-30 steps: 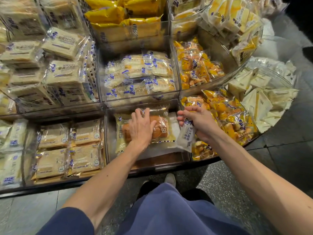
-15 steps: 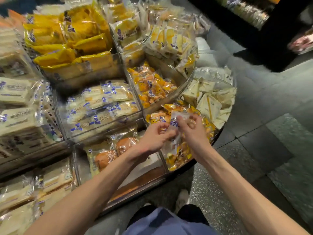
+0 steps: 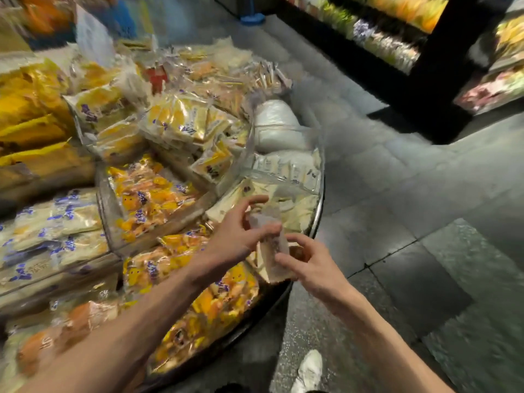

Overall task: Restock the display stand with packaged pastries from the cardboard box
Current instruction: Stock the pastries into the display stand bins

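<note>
Both hands hold one small clear packet (image 3: 272,252) over the edge of the round stand (image 3: 318,214). The left hand (image 3: 232,239) pinches the top part of the packet between its thumb and bent fingers, with one finger sticking out above. The right hand (image 3: 314,268) pinches the lower part with its curled fingers. The packet stands almost upright, just above the bin of pale packs (image 3: 295,211) near the rim. It has a dark mark in the middle, but the picture is too blurry to read it. Beside the left arm lie yellow packs (image 3: 215,304) with purple marks on them. Those marks look like writing, but they cannot be read either. More packs with purple marks (image 3: 56,219) sit in the bins to the left. Farther back are white packs (image 3: 286,168) in a clear bin. A white shoe (image 3: 309,370) stands on the grey floor (image 3: 425,251) below.
</note>
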